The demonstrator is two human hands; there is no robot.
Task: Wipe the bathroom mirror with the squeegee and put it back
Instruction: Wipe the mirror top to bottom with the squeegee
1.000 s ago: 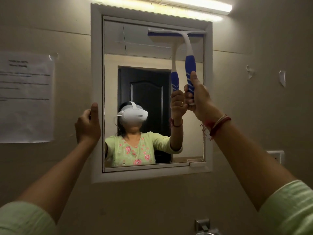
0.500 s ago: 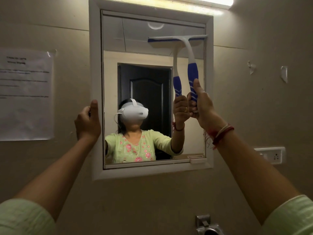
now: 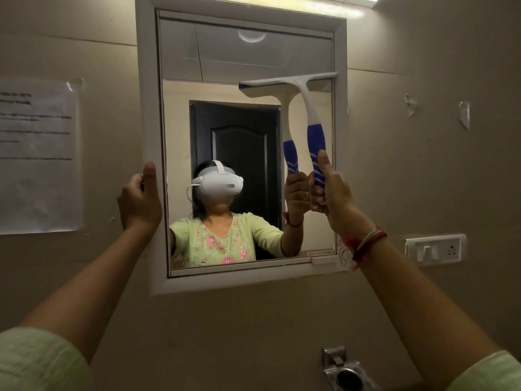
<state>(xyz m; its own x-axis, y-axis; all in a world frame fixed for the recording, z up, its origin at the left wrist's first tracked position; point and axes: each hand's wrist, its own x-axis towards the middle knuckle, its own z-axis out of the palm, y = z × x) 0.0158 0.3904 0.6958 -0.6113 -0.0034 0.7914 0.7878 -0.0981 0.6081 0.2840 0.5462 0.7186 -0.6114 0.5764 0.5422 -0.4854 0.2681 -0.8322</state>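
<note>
Wipe step in hand, stroke judged partway. Squeegee (image 3: 308,114) handle clamped in right hand (image 3: 332,190); blade laid on mirror (image 3: 180,122), upper right, at right edge. Mirror's left frame edge gripped by left hand (image 3: 139,198). Next: even pressure needed, blade to be drawn to bottom edge. Put-back not yet done.

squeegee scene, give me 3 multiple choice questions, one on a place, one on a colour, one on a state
1. Where on the mirror is the squeegee blade?
A upper right
B lower left
C bottom centre
2. What colour is the squeegee's grip?
A red
B blue
C green
3. What is the left hand doing?
A hanging loose
B gripping the mirror's frame
C holding a cloth
Answers: 1 A, the blade lies across the glass's upper right; 2 B, blue shows above the right hand; 3 B, it grips the frame's left edge.
</note>
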